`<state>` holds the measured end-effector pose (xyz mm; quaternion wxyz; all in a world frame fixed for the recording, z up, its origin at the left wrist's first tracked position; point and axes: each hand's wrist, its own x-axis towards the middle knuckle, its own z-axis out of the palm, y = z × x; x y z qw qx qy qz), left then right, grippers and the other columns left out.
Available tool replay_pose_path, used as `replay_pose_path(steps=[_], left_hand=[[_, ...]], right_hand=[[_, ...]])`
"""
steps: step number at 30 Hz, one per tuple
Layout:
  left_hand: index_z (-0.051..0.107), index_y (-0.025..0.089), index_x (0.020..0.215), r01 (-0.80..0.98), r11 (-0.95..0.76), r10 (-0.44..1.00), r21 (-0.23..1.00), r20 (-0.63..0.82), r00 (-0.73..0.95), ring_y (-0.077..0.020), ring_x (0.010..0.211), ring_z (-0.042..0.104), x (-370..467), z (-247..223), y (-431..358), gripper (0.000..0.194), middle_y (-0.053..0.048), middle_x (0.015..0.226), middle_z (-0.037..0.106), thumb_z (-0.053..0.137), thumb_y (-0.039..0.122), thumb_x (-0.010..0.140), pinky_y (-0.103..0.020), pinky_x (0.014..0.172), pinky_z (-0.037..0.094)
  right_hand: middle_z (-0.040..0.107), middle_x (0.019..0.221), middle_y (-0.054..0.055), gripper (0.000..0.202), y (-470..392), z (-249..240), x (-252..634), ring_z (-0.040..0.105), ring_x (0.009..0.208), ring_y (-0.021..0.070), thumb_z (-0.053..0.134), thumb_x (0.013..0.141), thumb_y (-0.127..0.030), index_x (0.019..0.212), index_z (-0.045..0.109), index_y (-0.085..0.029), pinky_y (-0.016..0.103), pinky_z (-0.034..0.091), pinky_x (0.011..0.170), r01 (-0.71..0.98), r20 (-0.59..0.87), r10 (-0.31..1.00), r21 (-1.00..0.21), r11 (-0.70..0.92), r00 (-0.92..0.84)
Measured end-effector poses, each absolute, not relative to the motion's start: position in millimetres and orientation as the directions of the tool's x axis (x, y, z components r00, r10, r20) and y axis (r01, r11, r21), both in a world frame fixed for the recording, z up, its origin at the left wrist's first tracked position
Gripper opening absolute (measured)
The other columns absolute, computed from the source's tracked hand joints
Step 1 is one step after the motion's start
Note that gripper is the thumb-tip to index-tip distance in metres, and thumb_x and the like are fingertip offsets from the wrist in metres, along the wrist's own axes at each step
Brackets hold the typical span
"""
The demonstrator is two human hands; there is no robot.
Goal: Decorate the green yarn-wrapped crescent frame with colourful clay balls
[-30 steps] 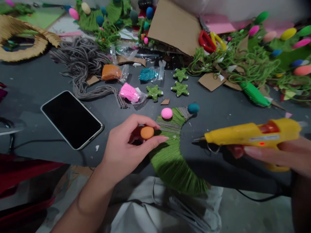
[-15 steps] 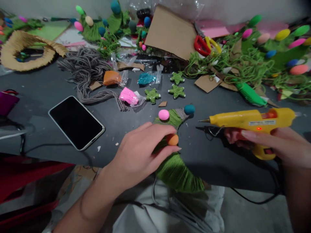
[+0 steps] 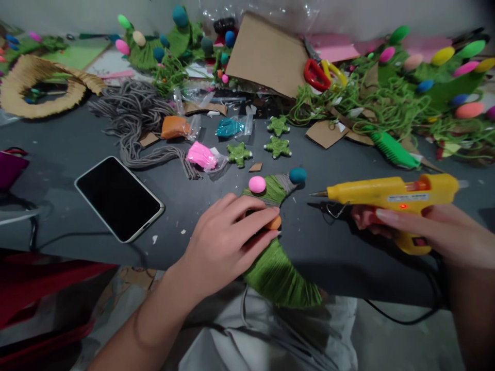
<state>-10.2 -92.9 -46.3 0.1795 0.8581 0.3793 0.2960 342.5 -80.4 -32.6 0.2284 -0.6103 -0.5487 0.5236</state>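
My left hand (image 3: 228, 237) is closed on a small orange ball (image 3: 274, 222), holding it against a curved piece wrapped in green yarn (image 3: 280, 273). The fingers cover the middle of that piece and part of the ball. A pink ball (image 3: 257, 184) and a teal ball (image 3: 297, 175) sit on its upper end, where grey yarn is wound too. To the right, my right hand (image 3: 433, 226) grips a yellow hot glue gun (image 3: 386, 190). Its red light is on, and the metal nozzle points left, apart from the green piece.
A phone (image 3: 120, 198) lies at left. Beyond are small green yarn stars (image 3: 278, 147), bagged pink clay-like material (image 3: 201, 155), grey cord (image 3: 135, 113), cardboard (image 3: 266, 56), red-handled scissors (image 3: 316, 76) and a green brush (image 3: 394, 148). A black cable (image 3: 406, 322) hangs at the table's front edge.
My left fingers have shifted over the orange ball and now cover more of it. The glue gun stays in my right hand. The whole view has shifted slightly.
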Motion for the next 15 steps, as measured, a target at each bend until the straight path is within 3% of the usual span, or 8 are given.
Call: replay_pose_path(steps=[6,10,15], left_hand=[[0.063,0.024,0.139,0.571,-0.578,0.812,0.583,0.341,0.473,-0.0223,0.105,0.067,-12.2,-44.9,-101.7,0.046,-0.012,0.127,0.068,0.074,0.029,0.095,-0.039,0.091,0.057],[0.061,0.023,0.141,0.578,-0.588,0.809,0.566,0.4,0.431,-0.0253,0.118,0.066,-16.4,-40.4,-106.3,0.054,-0.015,0.137,0.065,0.078,0.03,0.091,-0.04,0.098,0.056],[0.048,0.014,0.154,0.51,-0.741,0.662,0.437,0.343,0.667,-0.0303,0.155,0.04,-21.2,-38.1,-105.9,0.066,-0.015,0.164,0.049,0.071,0.036,0.096,-0.047,0.128,0.034]], right_hand=[[0.079,0.083,0.006,0.036,-80.0,-31.1,340.3,0.073,0.073,0.0192,0.084,0.076,-0.06,0.082,0.082,-0.025,0.024,0.062,0.065,0.433,-0.368,0.916,-0.86,-0.271,-0.158],[0.079,0.086,0.007,0.037,-79.7,-31.7,341.3,0.073,0.074,0.021,0.082,0.076,-0.061,0.084,0.081,-0.025,0.026,0.062,0.063,0.44,-0.373,0.909,-0.859,-0.263,-0.185],[0.079,0.084,0.005,0.036,-79.6,-34.4,344.3,0.073,0.072,0.0202,0.081,0.078,-0.061,0.086,0.081,-0.026,0.025,0.062,0.063,0.439,-0.381,0.902,-0.859,-0.263,-0.206]])
